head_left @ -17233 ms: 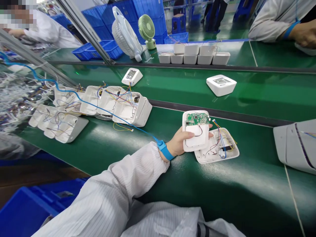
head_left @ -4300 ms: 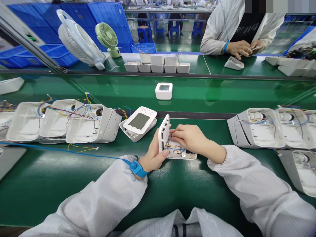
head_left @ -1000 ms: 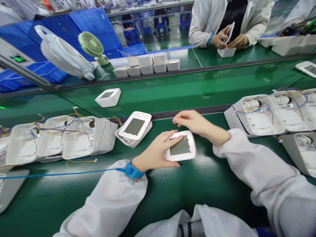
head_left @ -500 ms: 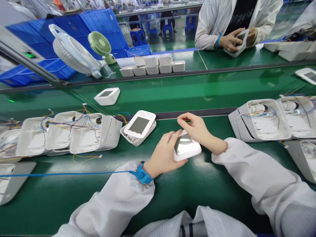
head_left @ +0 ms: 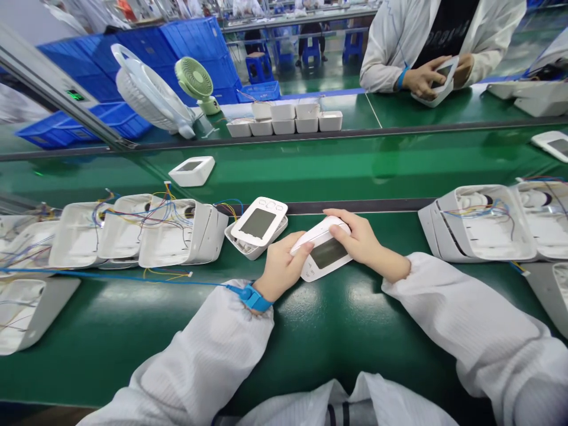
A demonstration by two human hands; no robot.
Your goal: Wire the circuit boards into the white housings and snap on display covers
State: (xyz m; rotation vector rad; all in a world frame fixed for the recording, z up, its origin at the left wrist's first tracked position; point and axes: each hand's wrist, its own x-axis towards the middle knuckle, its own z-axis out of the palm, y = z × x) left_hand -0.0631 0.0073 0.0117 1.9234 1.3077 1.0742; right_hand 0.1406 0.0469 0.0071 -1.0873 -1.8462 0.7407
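Note:
Both hands hold a white monitor [head_left: 329, 254] with a dark screen, tilted above the green bench. My left hand [head_left: 282, 267] grips its left end, with the thumb lying on the top edge. At the far right corner, my right hand [head_left: 360, 238] is closed round the case, its thumb pressing near the screen's edge. Small button markings show at the monitor's lower left. Left of my hands, a white front cover [head_left: 260, 222] with a grey screen rests askew on an open lower shell [head_left: 251, 251]. A blue wrist strap [head_left: 256, 297] circles my left wrist.
Open white housings [head_left: 171, 236] with loose wires stand at left, more housings [head_left: 481, 228] at right. A finished-looking monitor [head_left: 193, 170] lies on the green strip beyond the dark rail [head_left: 310, 206]. A co-worker [head_left: 426, 80] handles a similar case opposite. The strap's blue cord [head_left: 177, 280] runs left.
The monitor has turned, so its button end now faces lower left and its edge faces up. My right hand has come down from above it and grips it; my left thumb has shifted onto its edge.

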